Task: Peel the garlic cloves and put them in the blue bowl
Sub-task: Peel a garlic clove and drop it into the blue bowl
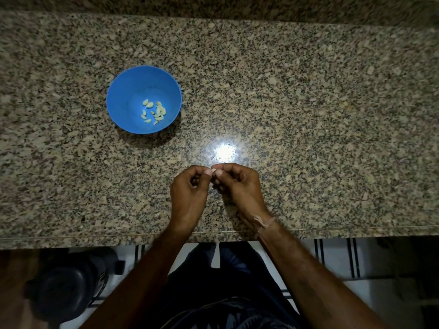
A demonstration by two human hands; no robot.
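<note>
Garlic clove [213, 170] — I'm pinching it between left hand [187, 189] and right hand [238, 184], near the front edge of the surface [308, 115]; blue bowl [123, 91] is sitting well apart.

Blue bowl [123, 96]; pale yellow cloves [154, 112]; speckled tan-grey granite counter [308, 103].

- Left hand [190, 186] and right hand [237, 184] meet thumb to thumb, right of the blue bowl [118, 91] and nearer the person.
- Both pinch one small garlic clove [213, 170].
- Peeled cloves [154, 111] lie clustered inside the bowl.
</note>
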